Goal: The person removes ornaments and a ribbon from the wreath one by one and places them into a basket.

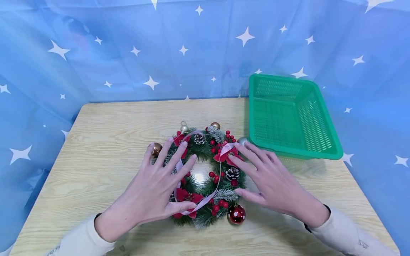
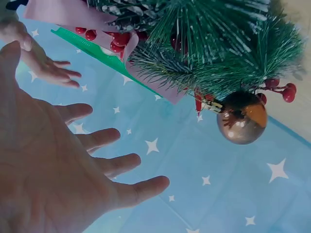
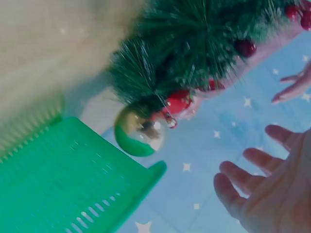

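Note:
A green Christmas wreath [image 1: 202,152] lies on the table, dressed with red flowers, berries, pinecones [image 1: 232,173] and baubles. A pale pink ribbon [image 1: 208,200] loops loosely over it. Spread wide above the wreath's left side, my left hand [image 1: 153,192] has straight fingers and holds nothing. On the opposite side, my right hand [image 1: 277,183] hovers with fingers extended, its fingertips near a red flower and the ribbon; whether they touch is unclear. In the left wrist view a copper bauble [image 2: 242,117] hangs beyond the fingers; a shiny bauble [image 3: 140,130] shows in the right wrist view.
A green plastic basket [image 1: 252,117] with slotted sides stands at the back right, close to the wreath. The wood-grain table [image 1: 121,124] ends at a blue star-patterned cloth [image 1: 211,46] behind. A red dotted bauble [image 1: 237,214] lies at the wreath's front right.

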The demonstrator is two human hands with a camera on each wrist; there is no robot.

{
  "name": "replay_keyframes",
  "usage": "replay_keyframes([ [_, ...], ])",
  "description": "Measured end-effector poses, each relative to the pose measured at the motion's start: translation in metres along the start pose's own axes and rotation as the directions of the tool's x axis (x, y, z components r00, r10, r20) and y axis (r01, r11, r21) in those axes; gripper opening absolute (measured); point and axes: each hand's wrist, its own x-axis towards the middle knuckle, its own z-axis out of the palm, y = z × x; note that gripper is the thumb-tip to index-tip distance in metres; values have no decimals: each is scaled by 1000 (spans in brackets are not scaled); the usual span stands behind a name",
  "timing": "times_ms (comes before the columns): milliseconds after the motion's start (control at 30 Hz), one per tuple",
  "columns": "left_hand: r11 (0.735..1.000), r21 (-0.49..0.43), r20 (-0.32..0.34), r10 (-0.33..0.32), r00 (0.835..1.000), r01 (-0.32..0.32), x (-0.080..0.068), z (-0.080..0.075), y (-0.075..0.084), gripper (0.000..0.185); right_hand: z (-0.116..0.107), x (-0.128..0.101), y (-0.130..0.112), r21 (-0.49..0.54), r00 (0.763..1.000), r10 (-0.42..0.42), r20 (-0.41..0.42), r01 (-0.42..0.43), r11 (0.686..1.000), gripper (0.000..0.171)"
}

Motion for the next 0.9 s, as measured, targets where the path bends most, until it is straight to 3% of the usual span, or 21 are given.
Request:
replay_keyframes([
  [233,994,-98,-19,-44,999,42,-8,12,-1,114,13,-21,-5,37,999,51,6,-51,998,85],
  [500,980,-177,-41,-103,994,94,-15,26,2,122,26,-39,-15,148,992,122,17,-123,981,86],
  [667,959,-240,-58,-169,984,151,-26,33,7,124,30,-51,-24,203,974,219,62,-227,952,85],
  [900,919,-311,-8,-256,967,241,-35,39,14,128,33,-63,-33,241,938,334,95,-347,906,90],
])
